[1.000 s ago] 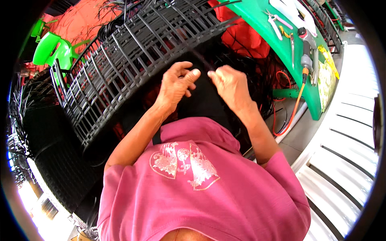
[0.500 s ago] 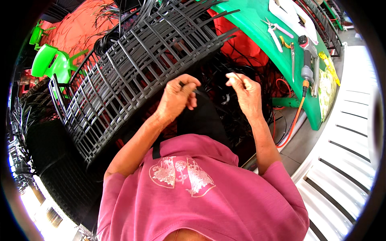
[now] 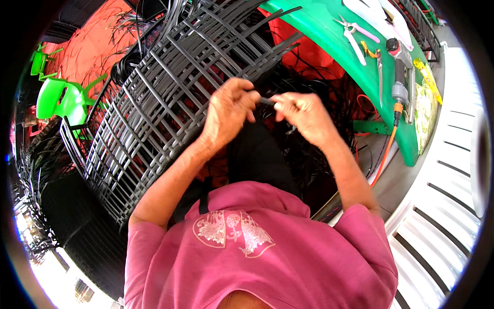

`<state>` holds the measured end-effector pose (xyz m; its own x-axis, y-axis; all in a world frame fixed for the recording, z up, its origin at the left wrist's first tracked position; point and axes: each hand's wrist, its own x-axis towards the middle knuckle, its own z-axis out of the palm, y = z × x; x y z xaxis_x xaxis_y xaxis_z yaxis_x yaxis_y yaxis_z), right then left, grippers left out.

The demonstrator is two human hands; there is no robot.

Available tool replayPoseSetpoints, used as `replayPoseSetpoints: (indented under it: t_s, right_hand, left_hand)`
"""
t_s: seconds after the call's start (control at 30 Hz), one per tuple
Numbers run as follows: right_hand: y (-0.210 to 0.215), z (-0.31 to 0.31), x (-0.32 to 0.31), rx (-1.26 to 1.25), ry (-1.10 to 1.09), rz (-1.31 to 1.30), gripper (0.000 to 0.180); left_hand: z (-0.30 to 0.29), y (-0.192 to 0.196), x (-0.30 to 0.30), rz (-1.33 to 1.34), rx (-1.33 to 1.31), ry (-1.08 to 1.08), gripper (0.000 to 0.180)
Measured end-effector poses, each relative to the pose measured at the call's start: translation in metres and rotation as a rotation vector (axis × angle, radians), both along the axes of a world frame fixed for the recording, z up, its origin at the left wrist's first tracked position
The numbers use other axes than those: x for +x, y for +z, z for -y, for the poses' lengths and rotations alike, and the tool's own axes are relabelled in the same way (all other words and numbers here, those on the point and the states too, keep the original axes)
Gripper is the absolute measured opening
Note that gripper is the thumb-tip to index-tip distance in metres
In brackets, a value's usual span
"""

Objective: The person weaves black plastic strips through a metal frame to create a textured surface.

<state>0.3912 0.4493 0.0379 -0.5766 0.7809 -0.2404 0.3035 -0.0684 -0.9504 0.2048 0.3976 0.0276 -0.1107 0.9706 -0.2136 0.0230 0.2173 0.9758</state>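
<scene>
A short length of black strip point(image 3: 266, 101) spans the small gap between my two hands. My left hand point(image 3: 229, 109) is closed on one end of it, fingers curled together. My right hand point(image 3: 303, 114) pinches the other end between thumb and fingers. Just beyond and left of my left hand stands a half-woven frame of black strips point(image 3: 149, 108), with long loose ends sticking out at its upper right. My fingers hide how long the held strip is and whether it runs further.
On the green table point(image 3: 329, 38) at right lie pink-handled snips point(image 3: 355, 36), scissors point(image 3: 380, 77) and a heat-gun-like tool point(image 3: 400, 77) with an orange cord. A white slatted bench point(image 3: 437, 201) is at my right. Green chairs point(image 3: 62, 98) stand far left. Loose black strips point(image 3: 314, 149) lie below.
My right hand has moved left toward my left hand, and the black strip now shows between them. The whole view has shifted slightly.
</scene>
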Motion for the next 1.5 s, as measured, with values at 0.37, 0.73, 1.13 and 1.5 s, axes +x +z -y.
replayPoseSetpoints:
  t_s: [0.37, 0.73, 1.13, 1.5]
  right_hand:
    - [0.014, -0.106, -0.015, 0.655, -0.045, 0.269, 0.015]
    - [-0.003, -0.139, -0.066, 0.845, 0.343, 0.513, 0.007]
    - [0.004, -0.114, -0.062, 0.506, 0.332, 0.089, 0.027]
    - [-0.043, -0.117, -0.065, 0.711, 0.299, 0.045, 0.031]
  left_hand:
    - [-0.096, -0.016, -0.029, 0.321, -0.277, -0.065, 0.042]
    - [-0.119, -0.015, -0.033, 0.392, -0.533, -0.050, 0.018]
    - [-0.086, 0.007, -0.040, -0.047, -0.116, -0.023, 0.020]
    - [-0.087, -0.027, -0.029, 0.131, -0.105, 0.083, 0.025]
